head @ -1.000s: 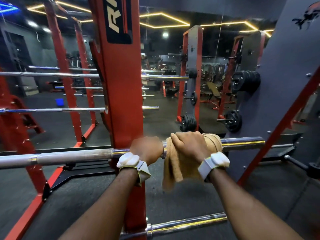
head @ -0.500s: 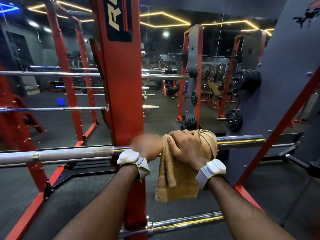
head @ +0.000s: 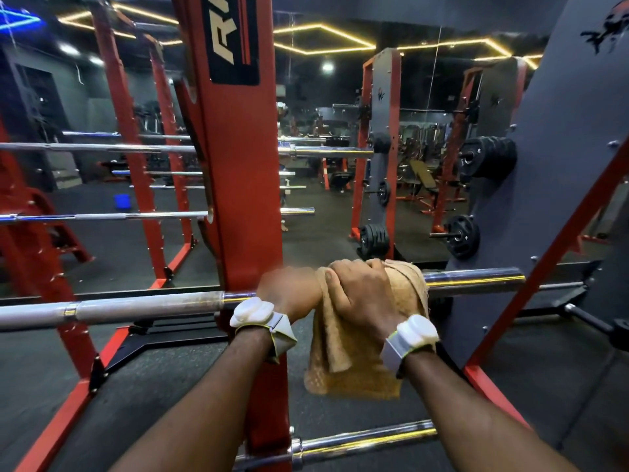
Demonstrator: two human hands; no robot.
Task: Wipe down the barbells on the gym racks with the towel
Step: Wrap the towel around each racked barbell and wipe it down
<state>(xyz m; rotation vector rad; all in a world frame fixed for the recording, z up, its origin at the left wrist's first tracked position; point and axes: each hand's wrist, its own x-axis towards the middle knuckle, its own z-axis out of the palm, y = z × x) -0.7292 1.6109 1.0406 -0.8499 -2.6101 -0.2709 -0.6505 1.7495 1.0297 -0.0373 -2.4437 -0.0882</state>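
**Racked barbell, towel applied at mid-shaft**

Right hand (head: 360, 294): clamped over a tan towel (head: 354, 366), which is pressed onto the top of the barbell (head: 149, 306). The fingertips are hidden on the far side of the bar. The shaft beneath the cloth is covered entirely, and the rest of the towel is seen hanging in loose folds below the bar.

Left hand (head: 289, 292): wrapped over the bare shaft, touching the towel's left edge. Its outline is smeared by blur, and its fingers are concealed behind the bar.

Wrist bands (head: 258, 316): one white unit is worn on each wrist.

Barbell: it is held level across the rack, in front of a red upright (head: 245, 199). Its left end is cut off by the frame edge, and its chrome right end is partly masked by a slanted red brace.

Lower barbell (head: 364, 437): it is partly hidden by the right forearm and the upright.

Weight plates (head: 486, 161): they are stored on pegs on the grey panel at right. Their markings are too small to be read.
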